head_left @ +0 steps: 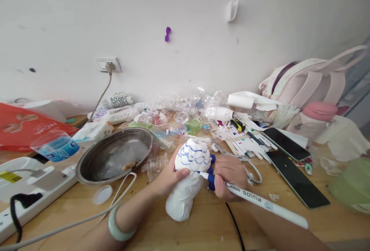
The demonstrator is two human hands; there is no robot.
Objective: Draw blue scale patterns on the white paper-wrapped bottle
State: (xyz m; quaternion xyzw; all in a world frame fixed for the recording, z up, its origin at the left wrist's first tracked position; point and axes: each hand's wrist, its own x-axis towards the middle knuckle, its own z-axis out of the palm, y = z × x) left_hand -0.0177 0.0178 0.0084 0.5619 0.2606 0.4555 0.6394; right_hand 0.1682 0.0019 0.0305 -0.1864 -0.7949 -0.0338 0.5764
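A white, lumpy, paper-covered form (185, 197) with a rounded top stands tilted in the middle of the view. Wavy blue lines run in rows across its upper part. My left hand (170, 174) is closed around its left side, the thumb lying across the front. In my right hand (231, 176) is a white marker pen (266, 201) with a blue collar. Its tip is at the front of the form, just below the lowest blue line. Something dark blue, possibly the cap, shows by my right fingers; they hide part of it.
Left of the hands are a metal basin (115, 154), a loose cable and a white power strip (37, 197). Clear plastic scraps lie behind. Rightward are many pens (237, 137), scissors, two phones (297, 178), a pink-lidded bottle (319, 112) and a pale backpack (306, 81).
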